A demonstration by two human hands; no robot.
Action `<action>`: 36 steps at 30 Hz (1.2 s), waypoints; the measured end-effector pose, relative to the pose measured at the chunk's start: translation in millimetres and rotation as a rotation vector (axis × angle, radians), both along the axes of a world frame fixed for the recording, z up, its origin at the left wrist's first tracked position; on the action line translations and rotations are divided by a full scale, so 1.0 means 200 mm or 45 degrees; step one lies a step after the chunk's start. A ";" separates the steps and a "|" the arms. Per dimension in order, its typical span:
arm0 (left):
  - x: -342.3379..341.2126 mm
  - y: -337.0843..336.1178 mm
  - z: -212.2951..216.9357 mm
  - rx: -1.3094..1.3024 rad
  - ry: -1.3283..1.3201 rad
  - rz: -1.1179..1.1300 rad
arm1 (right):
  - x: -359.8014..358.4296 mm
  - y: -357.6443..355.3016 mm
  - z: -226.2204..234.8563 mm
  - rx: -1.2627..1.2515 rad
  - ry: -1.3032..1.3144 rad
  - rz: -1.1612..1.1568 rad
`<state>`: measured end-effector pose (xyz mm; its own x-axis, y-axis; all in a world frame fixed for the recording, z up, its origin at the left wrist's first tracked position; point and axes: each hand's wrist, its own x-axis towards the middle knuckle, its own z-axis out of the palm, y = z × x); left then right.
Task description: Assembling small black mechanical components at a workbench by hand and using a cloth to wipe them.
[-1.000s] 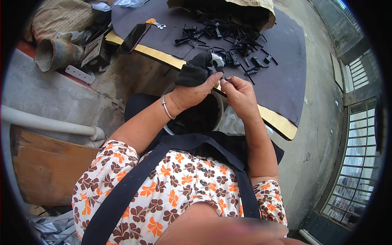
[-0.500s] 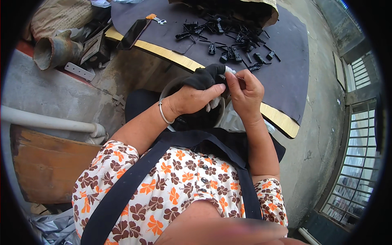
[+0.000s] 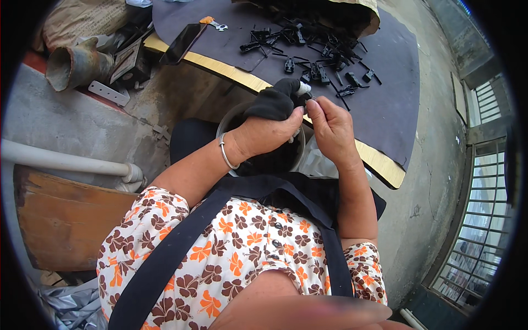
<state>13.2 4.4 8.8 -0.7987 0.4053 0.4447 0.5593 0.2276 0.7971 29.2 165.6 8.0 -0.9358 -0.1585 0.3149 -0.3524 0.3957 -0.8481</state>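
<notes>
My left hand [image 3: 264,124] wears a black partial glove [image 3: 272,103] with white wrapping on a fingertip, and its thumb is bare. It is closed around a small black part [image 3: 303,99], mostly hidden by the fingers. Bare and pinched, my right hand [image 3: 333,126] meets that same part with thumb and forefinger. Both hands are held above a round bucket [image 3: 223,129], close to the table's near edge. Beyond them, several black plastic pieces with thin arms [image 3: 314,72] lie heaped on the dark table covering [image 3: 385,126].
An open brown paper bag [image 3: 371,22] stands at the table's far side. A phone [image 3: 184,43] and a small metal wrench-like tool with an orange end [image 3: 214,23] lie at the left. A rusty pipe fitting [image 3: 77,66] and a white pipe [image 3: 71,162] are further left.
My left hand has turned slightly, and the small black part now shows between my fingers. My right fingertips have moved slightly lower. The whole view has shifted a little.
</notes>
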 end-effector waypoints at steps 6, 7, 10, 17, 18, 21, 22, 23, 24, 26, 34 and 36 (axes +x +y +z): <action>0.02 0.03 0.03 -0.222 0.280 0.076 | -0.01 -0.02 -0.07 -0.024 -0.094 -0.076; 0.02 0.03 0.04 -0.322 0.436 0.069 | -0.02 -0.01 -0.09 -0.142 -0.062 -0.015; 0.00 0.05 0.06 -0.107 0.312 0.057 | -0.02 -0.01 -0.10 -0.247 -0.020 0.023; 0.00 0.07 0.01 -0.279 0.718 0.234 | -0.03 -0.09 -0.15 -0.597 -0.077 0.002; 0.00 0.04 0.02 -0.380 0.729 0.211 | -0.03 -0.09 -0.14 -0.597 -0.079 0.004; 0.02 0.03 0.03 -0.300 0.458 0.198 | -0.01 -0.08 -0.10 -0.618 -0.320 0.085; 0.02 0.02 0.03 -0.117 0.180 0.205 | 0.00 -0.09 -0.09 -0.622 -0.281 0.092; 0.01 0.01 0.03 -0.119 0.181 0.210 | 0.01 -0.09 -0.08 -0.625 -0.242 0.100; 0.00 0.01 0.02 -0.235 0.399 0.203 | 0.01 -0.09 -0.08 -0.622 -0.245 0.101; 0.00 0.01 0.01 -0.350 0.615 0.197 | 0.00 -0.09 -0.08 -0.599 -0.305 0.086; 0.01 0.03 0.00 -0.526 0.647 0.246 | -0.02 -0.14 -0.12 -0.762 -0.432 0.043; -0.03 0.00 -0.04 -0.608 0.762 0.237 | -0.02 -0.14 -0.11 -0.763 -0.472 0.035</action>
